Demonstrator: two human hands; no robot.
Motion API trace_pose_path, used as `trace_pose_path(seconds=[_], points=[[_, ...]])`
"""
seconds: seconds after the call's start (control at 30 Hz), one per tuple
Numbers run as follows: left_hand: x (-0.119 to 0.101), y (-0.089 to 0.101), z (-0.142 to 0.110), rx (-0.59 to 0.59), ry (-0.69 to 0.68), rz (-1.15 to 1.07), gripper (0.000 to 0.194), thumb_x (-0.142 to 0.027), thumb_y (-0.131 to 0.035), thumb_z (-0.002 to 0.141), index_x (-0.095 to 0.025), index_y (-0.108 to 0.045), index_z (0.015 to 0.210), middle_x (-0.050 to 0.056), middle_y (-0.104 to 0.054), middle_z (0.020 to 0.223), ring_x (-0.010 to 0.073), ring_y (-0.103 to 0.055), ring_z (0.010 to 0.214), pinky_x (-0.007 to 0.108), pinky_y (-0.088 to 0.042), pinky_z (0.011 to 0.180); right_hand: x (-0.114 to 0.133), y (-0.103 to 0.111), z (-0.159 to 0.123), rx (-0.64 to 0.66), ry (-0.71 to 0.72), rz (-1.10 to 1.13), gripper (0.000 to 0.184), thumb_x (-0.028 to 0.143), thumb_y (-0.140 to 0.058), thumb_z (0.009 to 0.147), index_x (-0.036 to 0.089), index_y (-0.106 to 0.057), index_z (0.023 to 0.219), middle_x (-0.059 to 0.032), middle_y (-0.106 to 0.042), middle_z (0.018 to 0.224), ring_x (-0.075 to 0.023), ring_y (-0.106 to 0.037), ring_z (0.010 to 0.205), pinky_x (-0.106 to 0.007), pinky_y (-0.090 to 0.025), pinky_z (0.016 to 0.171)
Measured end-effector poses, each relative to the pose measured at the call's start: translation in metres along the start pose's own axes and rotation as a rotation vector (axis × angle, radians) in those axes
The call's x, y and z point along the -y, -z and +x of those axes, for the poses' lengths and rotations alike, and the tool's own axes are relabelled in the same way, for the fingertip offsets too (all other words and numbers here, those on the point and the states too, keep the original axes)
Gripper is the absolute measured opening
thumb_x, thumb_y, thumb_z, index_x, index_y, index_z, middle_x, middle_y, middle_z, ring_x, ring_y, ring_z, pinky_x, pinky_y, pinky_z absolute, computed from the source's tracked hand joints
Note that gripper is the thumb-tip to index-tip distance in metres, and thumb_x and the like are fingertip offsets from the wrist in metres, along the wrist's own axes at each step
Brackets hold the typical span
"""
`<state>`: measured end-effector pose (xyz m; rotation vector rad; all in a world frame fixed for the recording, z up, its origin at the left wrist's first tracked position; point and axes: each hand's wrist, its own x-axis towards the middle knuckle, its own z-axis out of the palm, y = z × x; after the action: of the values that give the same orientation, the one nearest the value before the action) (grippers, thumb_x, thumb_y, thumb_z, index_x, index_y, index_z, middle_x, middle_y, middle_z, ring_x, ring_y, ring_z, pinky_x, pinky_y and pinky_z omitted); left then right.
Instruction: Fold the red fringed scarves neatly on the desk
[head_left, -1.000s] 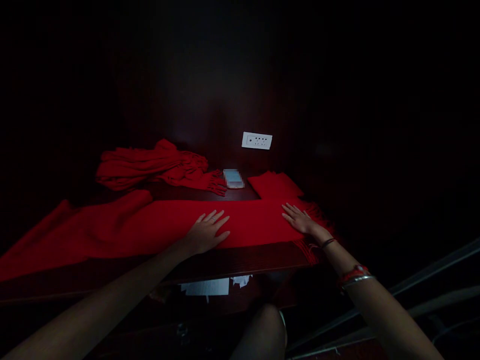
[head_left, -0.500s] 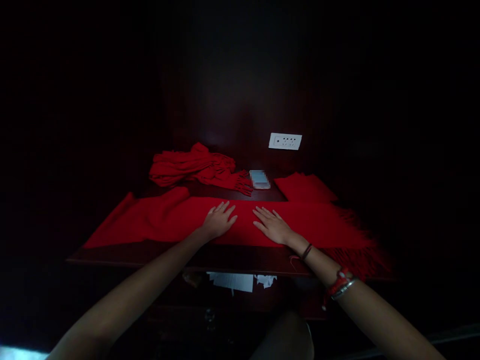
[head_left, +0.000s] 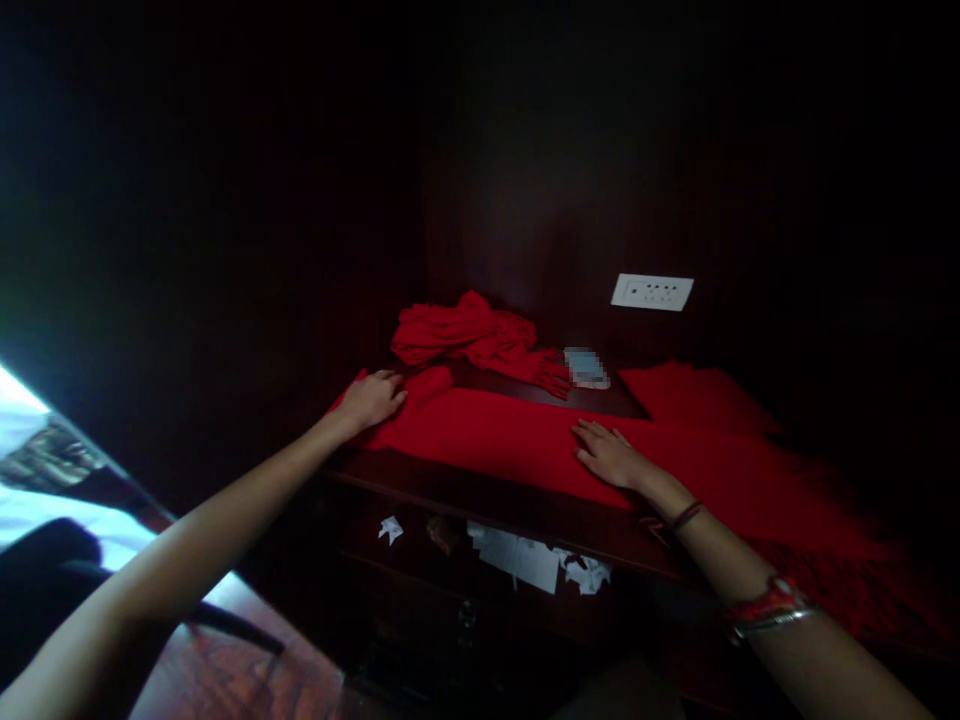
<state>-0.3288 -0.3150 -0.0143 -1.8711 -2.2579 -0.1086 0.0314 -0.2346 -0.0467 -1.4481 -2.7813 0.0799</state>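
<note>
A long red scarf with fringe at its right end lies stretched along a dark wooden shelf. My left hand rests on the scarf's left end, where the cloth is rumpled; its fingers are stretched out and lightly bent. My right hand, a dark band and a red and silver bracelet on its arm, lies flat on the scarf's middle with fingers apart. Behind the scarf are a bunched red fringed scarf and a folded red cloth.
A phone-shaped object, blurred out, lies between the red cloths. A white socket plate is on the back wall. Below the shelf are white papers and crumpled scraps. Reddish flooring shows at the lower left.
My left hand has slid left along the scarf, from its middle to its left end. My right hand stays flat on the middle. The view has turned left, bringing the floor into sight.
</note>
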Motion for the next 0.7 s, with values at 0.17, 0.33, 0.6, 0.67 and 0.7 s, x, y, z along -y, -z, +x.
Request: trace_pose_path(seconds=[0.17, 0.33, 0.6, 0.67, 0.7], points=[[0.028, -0.010, 0.005, 0.170, 0.031, -0.137, 0.051, -0.041, -0.023, 0.082, -0.009, -0.045, 0.115, 0.012, -0.052, 0.112, 0.0207, -0.048, 0.102, 0.029, -0.035, 0.086, 0.042, -0.003, 0.012, -0.125, 0.149, 0.058, 0.054, 0.045, -0.022, 0.083, 0.019, -0.025, 0.130, -0.0068, -0.022, 0.135, -0.0224, -0.018, 0.123, -0.045, -0.018, 0.097], [0.032, -0.026, 0.010, 0.133, -0.031, -0.141, 0.057, -0.042, -0.013, 0.083, -0.007, -0.043, 0.118, 0.012, -0.050, 0.115, 0.0219, -0.043, 0.108, 0.032, -0.030, 0.091, 0.040, -0.022, 0.009, -0.139, 0.202, -0.003, 0.052, 0.046, -0.016, 0.084, 0.022, -0.026, 0.129, -0.0035, -0.024, 0.134, -0.0199, -0.018, 0.123, -0.044, -0.017, 0.098], [0.048, -0.049, -0.003, 0.214, 0.081, -0.078, 0.053, -0.038, -0.008, 0.084, -0.016, -0.023, 0.130, 0.006, -0.019, 0.136, 0.0218, -0.015, 0.124, 0.039, -0.021, 0.097, -0.001, -0.024, -0.005, -0.147, 0.151, -0.037, 0.052, 0.048, -0.014, 0.084, 0.025, -0.025, 0.129, -0.0012, -0.024, 0.134, -0.0184, -0.019, 0.123, -0.042, -0.019, 0.098], [0.050, -0.050, -0.005, 0.234, 0.085, -0.086, 0.054, -0.037, -0.006, 0.084, -0.015, -0.020, 0.131, 0.007, -0.015, 0.137, 0.0217, -0.013, 0.124, 0.038, -0.020, 0.098, -0.007, -0.023, -0.009, -0.140, 0.134, -0.036, 0.052, 0.048, -0.014, 0.084, 0.025, -0.024, 0.129, -0.0010, -0.024, 0.135, -0.0179, -0.019, 0.123, -0.041, -0.019, 0.099], [0.051, -0.049, -0.006, 0.245, 0.081, -0.089, 0.054, -0.037, -0.006, 0.084, -0.015, -0.020, 0.131, 0.007, -0.015, 0.137, 0.0215, -0.014, 0.124, 0.036, -0.021, 0.098, -0.010, -0.023, -0.010, -0.131, 0.126, -0.037, 0.052, 0.047, -0.014, 0.084, 0.025, -0.024, 0.129, -0.0010, -0.023, 0.135, -0.0178, -0.019, 0.123, -0.041, -0.019, 0.099]])
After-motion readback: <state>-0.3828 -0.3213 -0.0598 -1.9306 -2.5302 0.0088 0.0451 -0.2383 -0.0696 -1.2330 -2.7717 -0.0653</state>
